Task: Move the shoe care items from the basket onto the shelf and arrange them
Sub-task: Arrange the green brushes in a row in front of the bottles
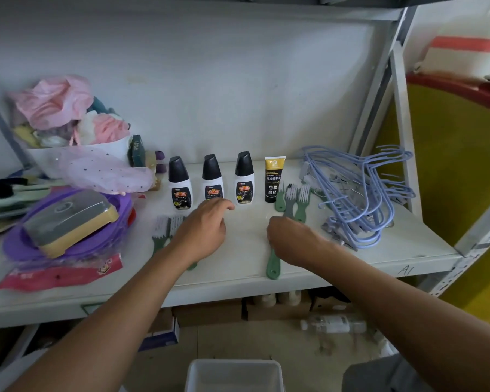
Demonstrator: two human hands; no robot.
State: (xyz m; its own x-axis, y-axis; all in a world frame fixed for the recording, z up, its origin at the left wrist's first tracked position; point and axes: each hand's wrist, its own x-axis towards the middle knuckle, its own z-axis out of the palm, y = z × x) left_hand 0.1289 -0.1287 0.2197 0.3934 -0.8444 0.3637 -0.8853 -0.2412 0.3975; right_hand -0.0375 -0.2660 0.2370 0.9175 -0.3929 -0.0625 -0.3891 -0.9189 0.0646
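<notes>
Three white shoe-polish bottles with black caps (pixel 212 181) stand in a row on the white shelf (pixel 238 281). A black-and-gold tube (pixel 273 179) stands upright to their right. Three green shoe brushes (pixel 292 199) lie side by side beyond the tube. Two more green brushes (pixel 164 232) lie left of my left hand (pixel 207 226), which hovers palm down over the shelf, fingers apart, just in front of the middle bottle. My right hand (pixel 289 239) is closed on the head end of another green brush (pixel 273 265), whose handle points at the shelf's front edge. The white basket (pixel 234 374) sits below.
A tangle of blue clothes hangers (pixel 362 193) fills the shelf's right end. On the left lie purple packaged plates with a tan-edged box (pixel 68 224) on top, and a white tub of pink cloths (pixel 77 128). Cardboard boxes and a bottle lie under the shelf.
</notes>
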